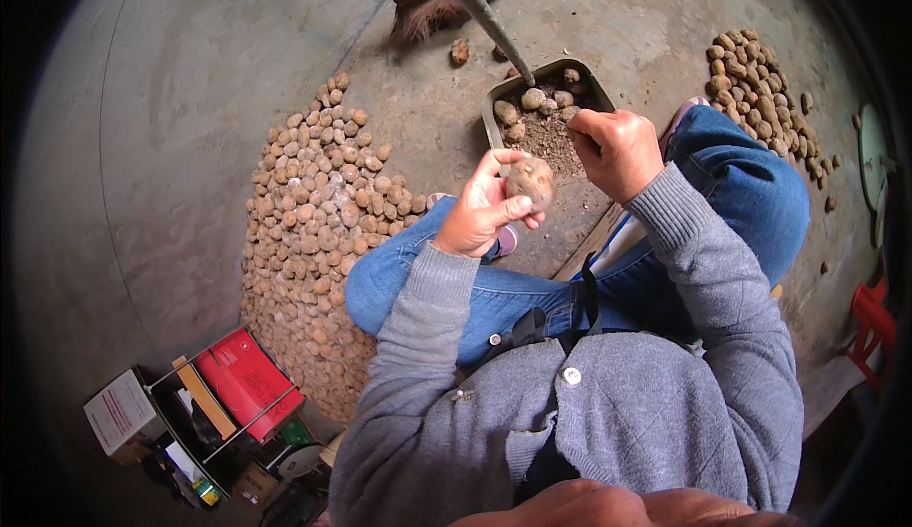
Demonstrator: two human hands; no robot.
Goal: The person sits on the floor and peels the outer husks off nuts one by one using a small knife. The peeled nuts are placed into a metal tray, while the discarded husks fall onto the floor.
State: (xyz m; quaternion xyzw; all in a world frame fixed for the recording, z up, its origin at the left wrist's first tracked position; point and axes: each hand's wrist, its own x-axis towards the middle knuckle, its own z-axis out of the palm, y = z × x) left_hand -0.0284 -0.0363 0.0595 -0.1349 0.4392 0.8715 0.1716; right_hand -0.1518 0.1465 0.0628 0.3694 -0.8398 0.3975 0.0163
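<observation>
My left hand [491,203] holds a potato [531,184] between thumb and fingers, above the floor between my knees. To its right, my right hand [618,153] is raised with its fingers curled and pinched; something small and thin may show at the fingertips, but I cannot tell what it is. Just beyond both hands lies a long-handled dustpan [491,117], holding several potatoes [533,98] and loose soil and bits [545,144]. Its metal handle [474,7] slants up towards the top of the view.
A large potato heap [313,221] spreads at the left; a smaller potato pile [762,100] lies at the right. Broom bristles [434,14] stand beyond the dustpan, near a loose potato [459,51]. A rack with a red box [249,384] is at lower left, a red plastic stool [873,327] far right.
</observation>
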